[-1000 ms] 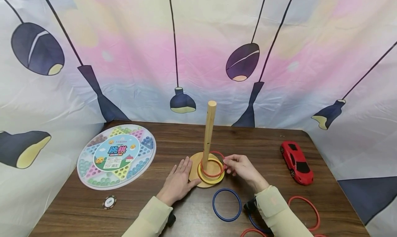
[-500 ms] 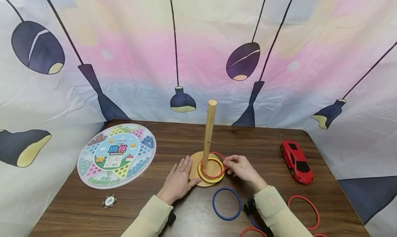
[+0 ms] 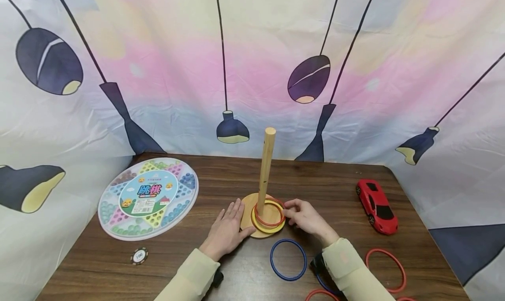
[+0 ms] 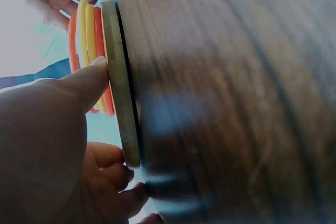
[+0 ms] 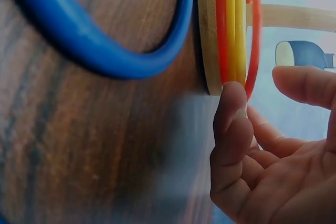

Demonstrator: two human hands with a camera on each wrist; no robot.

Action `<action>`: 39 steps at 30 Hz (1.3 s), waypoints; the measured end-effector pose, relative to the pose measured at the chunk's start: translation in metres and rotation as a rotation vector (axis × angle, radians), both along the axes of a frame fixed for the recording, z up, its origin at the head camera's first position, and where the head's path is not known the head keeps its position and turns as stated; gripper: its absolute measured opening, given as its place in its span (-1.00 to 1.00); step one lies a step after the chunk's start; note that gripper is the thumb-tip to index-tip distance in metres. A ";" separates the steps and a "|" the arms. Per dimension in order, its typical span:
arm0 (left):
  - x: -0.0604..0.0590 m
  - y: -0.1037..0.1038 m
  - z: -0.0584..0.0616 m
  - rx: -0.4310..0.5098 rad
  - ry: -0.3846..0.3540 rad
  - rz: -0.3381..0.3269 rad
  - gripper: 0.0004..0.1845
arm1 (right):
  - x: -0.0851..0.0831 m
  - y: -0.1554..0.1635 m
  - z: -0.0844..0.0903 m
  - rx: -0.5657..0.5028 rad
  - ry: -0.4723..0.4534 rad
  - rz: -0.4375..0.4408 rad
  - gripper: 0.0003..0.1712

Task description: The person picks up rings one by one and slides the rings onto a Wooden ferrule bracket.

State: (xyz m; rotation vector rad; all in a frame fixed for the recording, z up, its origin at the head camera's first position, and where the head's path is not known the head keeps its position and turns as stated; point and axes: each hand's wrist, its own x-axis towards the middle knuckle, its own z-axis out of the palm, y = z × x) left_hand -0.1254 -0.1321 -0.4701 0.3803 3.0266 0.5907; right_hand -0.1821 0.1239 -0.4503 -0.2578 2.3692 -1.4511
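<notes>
A wooden peg stands upright on a round wooden base. Around its foot lies a stack: a lower red ring, two yellow rings, and a top red ring, slightly tilted. My left hand rests against the base's left side, fingers stretched, thumb reaching to the front edge of the base. Right of the stack is my right hand. In the right wrist view its thumb stands apart from the fingers; the fingertips are close to the rings, and contact is unclear.
A blue ring lies in front of the base. More red rings lie at front right, another blue ring partly under the right forearm. A red toy car stands right; a Chinese checkers board and a poker chip lie left.
The top red ring has come down onto the yellow rings. My right hand, which pinched its edge earlier, has let go and shifted slightly. My left hand has stayed in place.
</notes>
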 end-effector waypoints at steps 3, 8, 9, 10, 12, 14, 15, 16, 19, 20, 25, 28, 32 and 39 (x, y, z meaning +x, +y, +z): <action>0.000 0.000 0.000 -0.006 0.005 -0.003 -0.11 | 0.000 0.001 -0.002 0.006 -0.004 -0.001 -0.59; 0.000 0.000 0.000 -0.012 0.004 0.001 -0.11 | 0.001 0.003 -0.001 0.016 0.010 -0.005 -0.56; 0.000 0.000 0.001 -0.010 0.002 0.002 -0.11 | 0.002 0.004 0.001 0.021 0.021 -0.003 -0.55; 0.000 0.000 0.001 -0.006 0.004 0.002 -0.11 | 0.003 0.005 0.002 0.031 0.035 0.001 -0.55; 0.000 0.000 0.001 -0.003 0.000 0.004 -0.11 | 0.005 0.008 0.007 0.055 0.062 0.014 -0.54; 0.000 0.000 0.001 0.001 -0.001 0.002 -0.11 | 0.008 0.010 0.011 0.097 0.088 0.032 -0.55; 0.000 0.000 0.001 0.000 0.001 0.002 -0.11 | 0.009 0.012 0.014 0.125 0.098 0.041 -0.56; 0.000 0.000 0.000 0.001 0.004 0.001 -0.11 | 0.011 0.013 0.016 0.160 0.110 0.056 -0.58; 0.000 0.000 0.000 -0.003 0.008 -0.001 -0.11 | 0.018 0.020 0.023 0.294 0.164 0.116 -0.66; 0.000 0.000 0.000 -0.003 0.012 -0.003 -0.11 | 0.020 0.022 0.024 0.341 0.188 0.141 -0.69; 0.000 -0.001 0.000 -0.007 0.013 -0.004 -0.11 | 0.032 0.034 0.029 0.502 0.268 0.254 -0.77; 0.000 -0.001 0.000 -0.009 0.008 -0.002 -0.11 | 0.038 0.041 0.029 0.526 0.262 0.312 -0.75; 0.000 -0.001 0.000 -0.007 0.005 -0.002 -0.11 | 0.043 0.051 0.026 0.529 0.236 0.367 -0.70; 0.000 -0.001 -0.001 -0.007 0.015 -0.005 -0.12 | 0.047 0.066 0.019 0.497 0.220 0.423 -0.62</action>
